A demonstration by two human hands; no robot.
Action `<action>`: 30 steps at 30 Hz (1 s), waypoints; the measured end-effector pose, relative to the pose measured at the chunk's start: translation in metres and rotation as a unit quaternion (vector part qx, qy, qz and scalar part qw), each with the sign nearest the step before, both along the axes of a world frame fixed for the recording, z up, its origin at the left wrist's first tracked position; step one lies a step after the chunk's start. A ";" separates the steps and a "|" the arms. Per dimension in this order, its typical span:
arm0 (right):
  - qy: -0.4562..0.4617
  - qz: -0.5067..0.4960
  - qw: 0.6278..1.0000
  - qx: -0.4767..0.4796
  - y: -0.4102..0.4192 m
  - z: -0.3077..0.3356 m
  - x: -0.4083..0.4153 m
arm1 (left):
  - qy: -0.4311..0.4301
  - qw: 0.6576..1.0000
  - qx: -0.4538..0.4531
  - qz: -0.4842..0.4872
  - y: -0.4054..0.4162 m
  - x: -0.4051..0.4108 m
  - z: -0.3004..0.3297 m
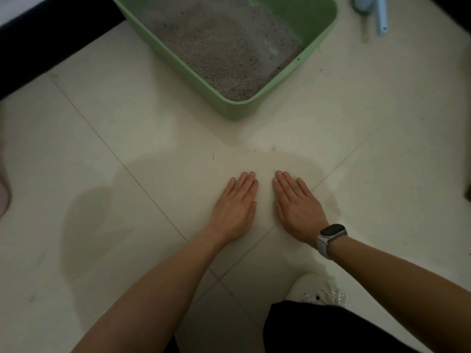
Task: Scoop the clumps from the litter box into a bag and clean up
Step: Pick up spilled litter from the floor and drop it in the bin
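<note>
A green litter box [237, 110] filled with grey litter [219, 44] stands on the pale tiled floor at the top middle. My left hand [235, 207] and my right hand [298, 207] lie side by side on the floor below the box, palms down and fingers straight, holding nothing. A smartwatch [331, 231] sits on my right wrist. A light blue scoop [374, 11] lies on the floor at the top right, beyond the box and far from both hands. No bag is in view.
A dark piece of furniture [51, 44] borders the floor at the top left. My white slipper [318, 291] and dark trouser leg [331, 329] are at the bottom right. A few dark specks [273, 149] dot the tiles near the box.
</note>
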State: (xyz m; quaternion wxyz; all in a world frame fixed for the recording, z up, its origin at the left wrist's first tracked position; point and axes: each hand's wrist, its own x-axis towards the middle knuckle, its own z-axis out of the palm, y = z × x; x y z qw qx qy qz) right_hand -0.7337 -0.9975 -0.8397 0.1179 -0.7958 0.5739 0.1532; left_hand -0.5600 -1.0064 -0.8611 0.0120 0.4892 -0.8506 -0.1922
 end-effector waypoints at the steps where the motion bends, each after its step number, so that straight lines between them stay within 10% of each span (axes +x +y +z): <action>1: -0.015 -0.004 1.000 0.011 0.000 0.001 -0.003 | 0.023 1.000 0.002 -0.015 0.000 -0.005 0.001; 22: -0.113 0.031 0.993 0.021 -0.013 -0.013 -0.017 | -0.046 0.978 0.014 0.201 0.038 0.062 0.003; 30: -0.179 -0.212 0.961 0.018 0.004 -0.015 -0.011 | -0.075 0.977 0.039 0.195 0.042 0.046 -0.004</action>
